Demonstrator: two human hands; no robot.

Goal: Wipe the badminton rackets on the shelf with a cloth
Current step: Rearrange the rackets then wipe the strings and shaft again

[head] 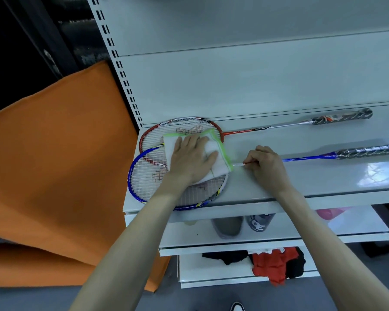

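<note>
— Rackets: where are the hands?
— Left hand (192,157) lies flat, fingers straight, pressing the cloth (213,153) onto the blue racket (148,178) at frame centre; right hand (265,166) pinches its shaft.
— Red racket (189,126)?
— Behind, heads overlapping, on the shelf (301,182).

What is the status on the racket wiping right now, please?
Left hand flat, pressing cloth on both overlapping heads. Right hand pinching blue racket shaft. Red racket lies behind. Nothing in the way.

Even cool light, shelf (323,176) glare at right, edges warped.
</note>
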